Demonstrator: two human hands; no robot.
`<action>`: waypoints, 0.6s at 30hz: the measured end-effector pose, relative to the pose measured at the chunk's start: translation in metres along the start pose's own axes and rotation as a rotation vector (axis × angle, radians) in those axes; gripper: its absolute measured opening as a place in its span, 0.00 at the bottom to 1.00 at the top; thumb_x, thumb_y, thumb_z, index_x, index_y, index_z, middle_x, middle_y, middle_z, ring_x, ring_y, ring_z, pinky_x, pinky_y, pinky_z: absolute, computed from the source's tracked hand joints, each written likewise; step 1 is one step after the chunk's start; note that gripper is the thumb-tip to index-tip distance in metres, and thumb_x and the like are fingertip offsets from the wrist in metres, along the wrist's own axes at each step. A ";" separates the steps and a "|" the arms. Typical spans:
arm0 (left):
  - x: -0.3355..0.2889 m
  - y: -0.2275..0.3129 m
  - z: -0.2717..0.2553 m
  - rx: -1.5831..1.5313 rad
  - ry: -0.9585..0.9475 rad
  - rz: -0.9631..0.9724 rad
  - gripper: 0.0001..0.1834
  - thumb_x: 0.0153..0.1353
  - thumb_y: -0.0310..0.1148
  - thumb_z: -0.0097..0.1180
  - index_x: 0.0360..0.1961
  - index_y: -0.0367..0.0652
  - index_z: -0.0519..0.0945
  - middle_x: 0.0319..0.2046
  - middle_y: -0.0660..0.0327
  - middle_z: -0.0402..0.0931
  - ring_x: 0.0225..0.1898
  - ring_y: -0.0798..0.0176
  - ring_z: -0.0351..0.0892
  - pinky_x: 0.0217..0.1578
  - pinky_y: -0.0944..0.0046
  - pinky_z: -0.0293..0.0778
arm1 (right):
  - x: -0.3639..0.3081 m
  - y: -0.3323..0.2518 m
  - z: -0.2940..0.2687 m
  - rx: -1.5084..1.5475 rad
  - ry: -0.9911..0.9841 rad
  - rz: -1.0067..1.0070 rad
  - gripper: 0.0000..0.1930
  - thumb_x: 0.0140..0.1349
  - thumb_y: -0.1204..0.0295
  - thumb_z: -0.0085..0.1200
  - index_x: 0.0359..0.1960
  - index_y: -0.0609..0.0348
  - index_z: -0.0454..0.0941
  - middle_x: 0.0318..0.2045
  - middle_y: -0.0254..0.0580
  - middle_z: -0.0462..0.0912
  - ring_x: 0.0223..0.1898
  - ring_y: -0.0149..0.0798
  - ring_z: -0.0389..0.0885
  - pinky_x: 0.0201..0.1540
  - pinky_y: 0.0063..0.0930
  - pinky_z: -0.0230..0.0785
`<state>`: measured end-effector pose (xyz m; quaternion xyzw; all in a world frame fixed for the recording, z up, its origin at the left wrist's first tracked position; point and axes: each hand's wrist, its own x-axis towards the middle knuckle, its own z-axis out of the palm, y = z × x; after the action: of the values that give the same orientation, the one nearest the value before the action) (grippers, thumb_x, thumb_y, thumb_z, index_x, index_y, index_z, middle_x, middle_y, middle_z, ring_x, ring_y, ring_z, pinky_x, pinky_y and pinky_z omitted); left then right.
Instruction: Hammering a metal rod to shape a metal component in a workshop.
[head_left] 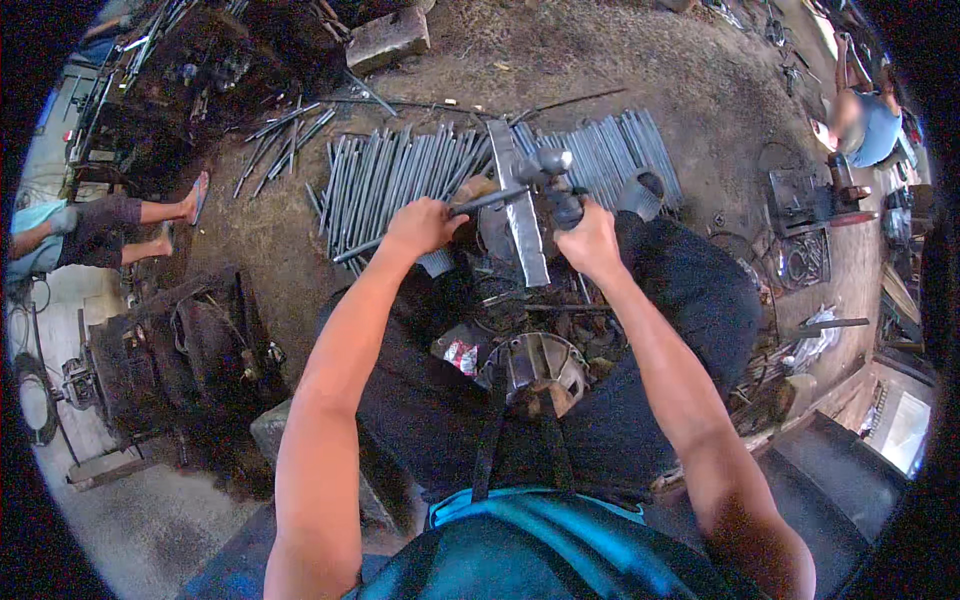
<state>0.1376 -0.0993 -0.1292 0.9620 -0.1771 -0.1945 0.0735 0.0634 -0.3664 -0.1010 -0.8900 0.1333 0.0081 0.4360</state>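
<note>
Dozens of metal rods lie beyond my left hand, which is wrapped round a single rod. Its end crosses the flat metal bar between my hands; whether they touch, I can't tell. A hammer comes next, clasped in my right hand, with a second row of rods beyond.

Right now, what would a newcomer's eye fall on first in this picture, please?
Probably the spread of grey metal rods on the ground ahead. Next comes the centre, where the right hand grips a hammer beside a flat silver bar, and the left hand holds a dark rod whose end appears over that bar.
</note>
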 end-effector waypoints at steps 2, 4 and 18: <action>0.000 0.001 -0.004 -0.048 -0.015 0.014 0.24 0.58 0.53 0.55 0.31 0.39 0.82 0.30 0.44 0.80 0.35 0.40 0.80 0.38 0.46 0.77 | -0.001 0.002 0.003 -0.057 -0.038 0.011 0.16 0.44 0.72 0.56 0.33 0.72 0.77 0.30 0.69 0.79 0.37 0.65 0.79 0.44 0.48 0.71; 0.000 0.004 -0.010 -0.015 -0.044 -0.012 0.21 0.57 0.50 0.56 0.31 0.39 0.82 0.31 0.44 0.80 0.35 0.40 0.81 0.39 0.46 0.77 | 0.003 0.004 0.001 -0.095 -0.073 -0.056 0.18 0.42 0.72 0.57 0.35 0.72 0.76 0.29 0.68 0.80 0.36 0.64 0.80 0.43 0.48 0.72; -0.002 -0.011 0.004 0.043 0.087 -0.018 0.17 0.55 0.44 0.57 0.28 0.38 0.83 0.30 0.46 0.81 0.35 0.43 0.82 0.37 0.48 0.78 | 0.011 -0.012 -0.012 -0.195 -0.139 -0.072 0.17 0.41 0.72 0.56 0.34 0.71 0.77 0.31 0.68 0.79 0.39 0.65 0.79 0.47 0.48 0.71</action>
<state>0.1372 -0.0887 -0.1344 0.9724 -0.1694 -0.1493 0.0589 0.0755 -0.3712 -0.0855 -0.9296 0.0695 0.0669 0.3557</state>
